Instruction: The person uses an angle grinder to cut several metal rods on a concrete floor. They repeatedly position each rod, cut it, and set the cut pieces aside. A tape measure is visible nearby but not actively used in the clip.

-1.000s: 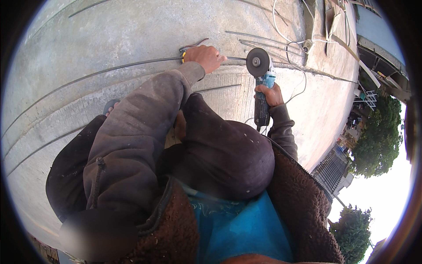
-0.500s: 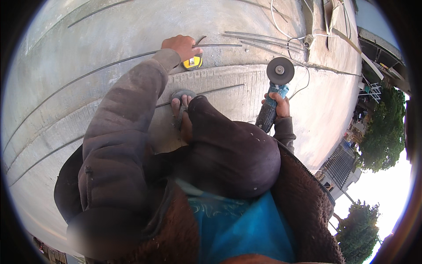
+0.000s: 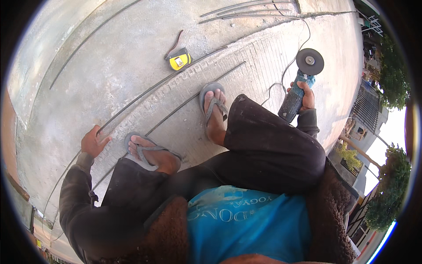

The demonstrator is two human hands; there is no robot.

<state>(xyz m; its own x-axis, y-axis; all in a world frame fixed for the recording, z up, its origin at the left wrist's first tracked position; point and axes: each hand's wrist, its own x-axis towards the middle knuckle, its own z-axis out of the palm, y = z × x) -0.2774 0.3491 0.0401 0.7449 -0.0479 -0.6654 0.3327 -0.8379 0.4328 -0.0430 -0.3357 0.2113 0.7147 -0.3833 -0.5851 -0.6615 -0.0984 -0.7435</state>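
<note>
My left hand (image 3: 92, 141) is down at the left, curled on a long thin metal rod (image 3: 145, 93) that runs over the concrete to upper right. In my right hand (image 3: 307, 95) is a blue and black angle grinder (image 3: 292, 99); its dark disc (image 3: 310, 61) points up and away from me. Whether the disc spins cannot be told. A second metal rod (image 3: 178, 108) lies roughly parallel, nearer to me, passing by my sandalled feet. Beside the first rod's far part sits a yellow and black tape measure (image 3: 179, 60) with a dark strap.
Several cut rods (image 3: 246, 14) lie at the far side. The grinder's cord (image 3: 303, 44) curves over the concrete floor (image 3: 132, 66) from there. Another long rod (image 3: 90, 38) is at the far left. My sandals (image 3: 212, 94) stand close to the near rod.
My left hand has slid from beside the tape measure far down to the left along the rod. The rod now lies nearer the step edge. My right hand keeps hold of the grinder.
</note>
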